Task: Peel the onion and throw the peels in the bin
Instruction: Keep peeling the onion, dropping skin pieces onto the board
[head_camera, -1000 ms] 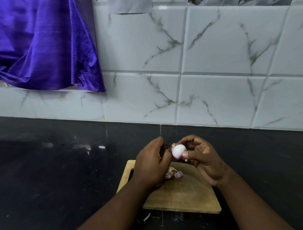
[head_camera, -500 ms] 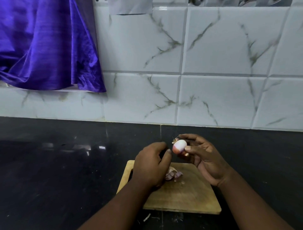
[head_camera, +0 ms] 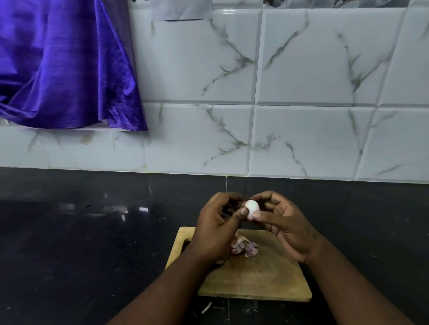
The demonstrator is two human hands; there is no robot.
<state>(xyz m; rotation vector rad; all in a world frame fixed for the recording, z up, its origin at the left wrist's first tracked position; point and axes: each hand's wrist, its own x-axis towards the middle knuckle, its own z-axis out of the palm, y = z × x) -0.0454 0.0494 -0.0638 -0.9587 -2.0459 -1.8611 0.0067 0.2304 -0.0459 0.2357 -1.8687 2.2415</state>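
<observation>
Both hands hold a small pale onion (head_camera: 252, 208) above the far edge of the wooden cutting board (head_camera: 260, 278). Left hand (head_camera: 214, 232) and right hand (head_camera: 285, 225) pinch it with curled fingers. Purple peels (head_camera: 245, 247) lie on the board, near the left hand.

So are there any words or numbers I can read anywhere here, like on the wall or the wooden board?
None can be read.
Paper sheet stuck on the wall tiles: blank where it shows; its top is cut off.
Dark marks at the top edge: cut off, unreadable.
Cutting board, onion, purple cloth: no writing.
</observation>
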